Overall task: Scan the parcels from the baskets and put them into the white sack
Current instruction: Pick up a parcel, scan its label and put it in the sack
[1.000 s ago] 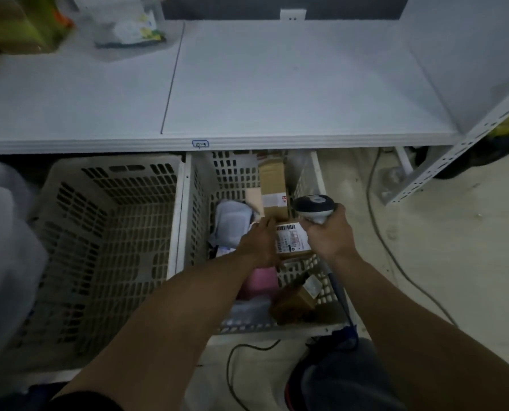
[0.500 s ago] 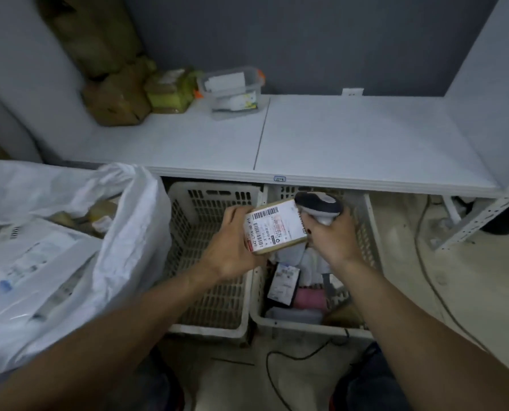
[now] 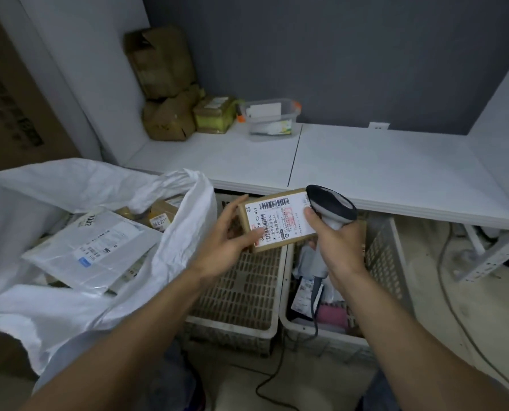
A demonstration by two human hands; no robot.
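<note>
Head view: the parcel [image 3: 279, 223] was gripped by the left hand [image 3: 223, 247], the scanner [image 3: 333, 206] by the right hand [image 3: 340, 247]; the barcode [image 3: 274, 205] was best held flat toward the scanner.

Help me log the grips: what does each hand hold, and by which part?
The left hand grips the parcel by its left end, thumb on the label; the right hand holds the scanner by its handle.
</note>
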